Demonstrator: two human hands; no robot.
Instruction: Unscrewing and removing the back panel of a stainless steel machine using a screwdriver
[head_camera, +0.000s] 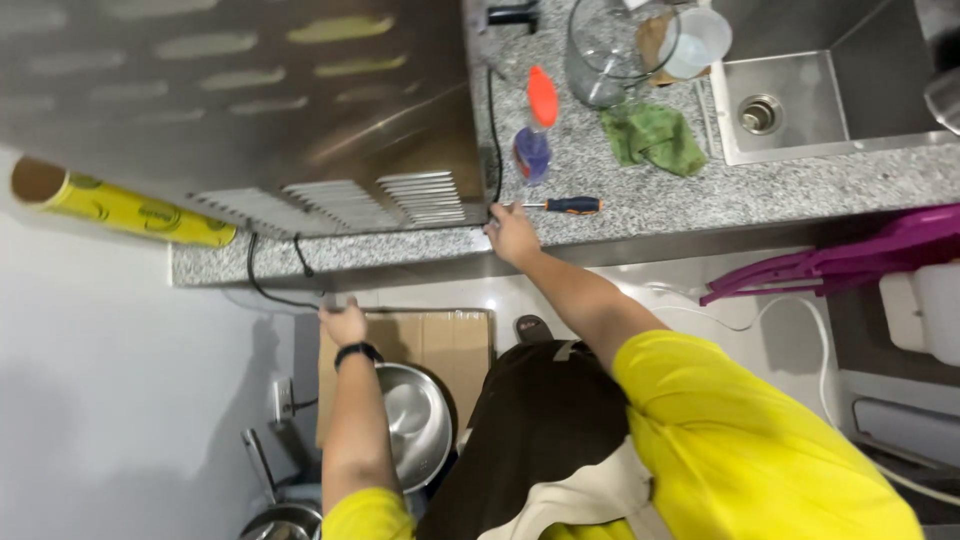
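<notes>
A large stainless steel appliance (300, 100) with vent slots stands on the speckled granite counter (700, 195). My right hand (512, 235) grips its lower right corner at the counter's front edge, just left of a screwdriver (565, 205) with a black and orange handle. My left hand (345, 322), with a black band on the wrist, is below the counter's edge. Its fingers are closed around a black cable (262, 285) that hangs down from the appliance.
A spray bottle (535, 130) with an orange cap, a green cloth (655, 135), a glass jug (610, 50) and a steel sink (800, 100) lie behind. A yellow roll (120, 205) sits left. Below are cardboard (430, 340), a steel bowl (415, 420), a wall socket (283, 398) and a purple plastic piece (840, 260).
</notes>
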